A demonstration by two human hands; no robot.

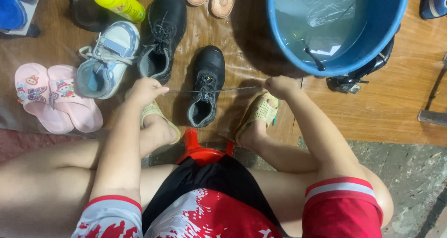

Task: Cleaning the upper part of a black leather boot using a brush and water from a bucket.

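2 hands (145,90) (279,85), taut shoelace (214,90), shoes around

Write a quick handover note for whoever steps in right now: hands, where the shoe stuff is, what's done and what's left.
Left hand and right hand each pinch one end of a shoelace, stretched taut above a black boot. That boot shows no lace in its eyelets. A second black boot, laced, lies further out. Blue basin of water stands to the right. Nothing looks washed so far.
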